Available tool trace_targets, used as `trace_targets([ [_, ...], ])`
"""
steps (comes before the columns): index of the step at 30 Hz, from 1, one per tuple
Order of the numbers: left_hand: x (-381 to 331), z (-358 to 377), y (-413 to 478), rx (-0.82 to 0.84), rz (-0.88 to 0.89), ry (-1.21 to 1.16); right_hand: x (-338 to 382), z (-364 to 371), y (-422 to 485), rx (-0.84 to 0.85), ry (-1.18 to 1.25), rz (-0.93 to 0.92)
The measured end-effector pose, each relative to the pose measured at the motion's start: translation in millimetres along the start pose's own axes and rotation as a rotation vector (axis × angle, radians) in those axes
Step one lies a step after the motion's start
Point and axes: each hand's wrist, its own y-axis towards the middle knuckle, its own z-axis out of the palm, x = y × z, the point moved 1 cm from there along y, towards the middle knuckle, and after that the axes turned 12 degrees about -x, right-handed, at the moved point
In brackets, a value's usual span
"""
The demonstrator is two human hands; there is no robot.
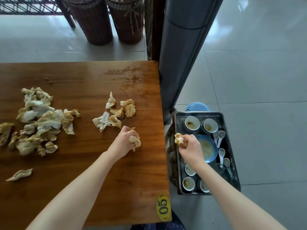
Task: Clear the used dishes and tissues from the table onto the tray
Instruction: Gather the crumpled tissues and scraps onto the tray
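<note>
Wooden table point(83, 77), wet-stained, is seen across left and centre of frame; grey tiled floor point(257, 72) at right.
- Left hand point(126, 140), centre: fingers curled round a soiled tissue wad point(135, 141), held at the tabletop.
- Right hand point(189, 146), centre right: second wad point(179, 140) gripped over the left rim of the metal tray point(199, 113).
- Tray contents: small white bowls point(192, 123), blue plate point(209, 146), white spoons point(221, 153).
- Tissues on table: small cluster point(114, 113) just above the left hand; large heap point(36, 120) far left; single piece point(20, 174) lower left.
</note>
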Motion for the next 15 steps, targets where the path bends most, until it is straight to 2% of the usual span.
trace_targets([
  [8,3,-4,2,0.052,-0.044,-0.026,-11,0,-10,-0.027,-0.025,0.081],
  [15,-21,-5,6,-0.032,-0.047,-0.114,-53,-17,0,-0.032,-0.07,0.197],
])
